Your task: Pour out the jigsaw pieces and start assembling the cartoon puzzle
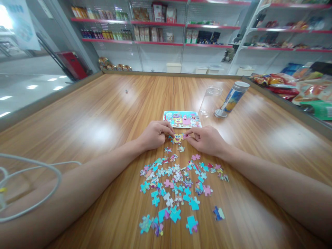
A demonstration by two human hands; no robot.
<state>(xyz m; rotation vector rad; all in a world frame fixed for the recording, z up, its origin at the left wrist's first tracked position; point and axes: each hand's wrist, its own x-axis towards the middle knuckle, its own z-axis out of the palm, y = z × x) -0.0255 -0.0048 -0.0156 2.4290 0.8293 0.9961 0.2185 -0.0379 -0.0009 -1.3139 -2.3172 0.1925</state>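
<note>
A small cluster of joined puzzle pieces (pixel 177 139), showing a yellow face, lies flat on the wooden table. My left hand (pixel 155 135) is closed, thumb and fingertips gripping the cluster's left side. At the cluster's right side, my right hand (pixel 207 140) pinches a small pink puzzle piece (pixel 185 136), partly covered by the fingers. Just beyond both hands lies a reference picture (pixel 183 119) with cartoon characters on a light blue ground. Nearer to me, many loose puzzle pieces (pixel 168 183) in turquoise, pink and white are spread out, some overlapping.
A clear plastic jar (pixel 207 102) and a blue printed canister (pixel 234 97) stand at the back right, a round metal lid (pixel 220 113) beside them. White cable (pixel 52 200) loops over my left forearm. Packaged snacks (pixel 282 84) lie past the right edge.
</note>
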